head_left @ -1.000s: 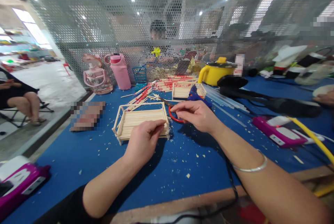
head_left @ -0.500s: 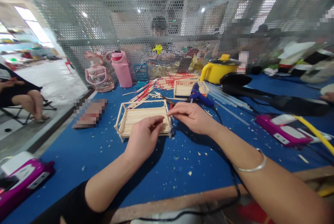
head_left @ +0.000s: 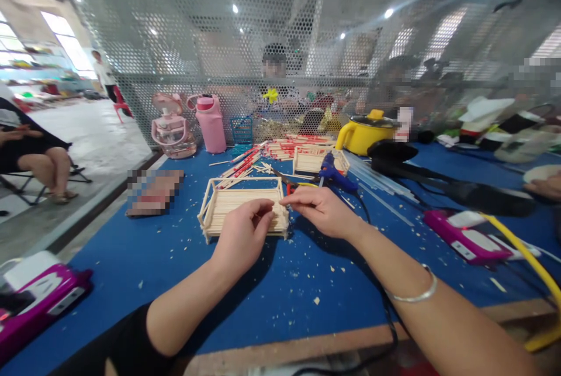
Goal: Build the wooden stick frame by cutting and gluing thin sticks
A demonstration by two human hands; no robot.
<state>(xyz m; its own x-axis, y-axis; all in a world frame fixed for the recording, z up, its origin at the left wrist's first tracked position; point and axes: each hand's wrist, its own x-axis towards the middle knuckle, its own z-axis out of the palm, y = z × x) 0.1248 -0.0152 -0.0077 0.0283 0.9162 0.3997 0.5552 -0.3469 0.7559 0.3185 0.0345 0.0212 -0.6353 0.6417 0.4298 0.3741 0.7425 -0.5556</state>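
A small frame of pale wooden sticks [head_left: 228, 203], with a slatted base and raised rails, stands on the blue tabletop [head_left: 263, 300]. My left hand [head_left: 245, 227] is over its front right part, thumb and fingertips brought together; what they pinch, if anything, is too small to make out. At the frame's right end is my right hand [head_left: 318, 207], its fingers closed near the corner post, and whatever lies between them cannot be made out. Behind my right hand lies a blue glue gun [head_left: 335, 174], beside a second stick frame [head_left: 302, 161].
Red-tipped sticks [head_left: 245, 165] are piled behind the frame. Pink bottles [head_left: 210, 124] stand at the back left, a yellow pot [head_left: 366, 133] at the back right. Clear glue sticks [head_left: 381, 171], a black tool and a purple power strip [head_left: 467, 238] lie right. A person sits far left.
The view has tilted and shifted slightly, so the tabletop things appear lower. Both hands stay nearly in place at the frame. A standing person has come into view at the far left.
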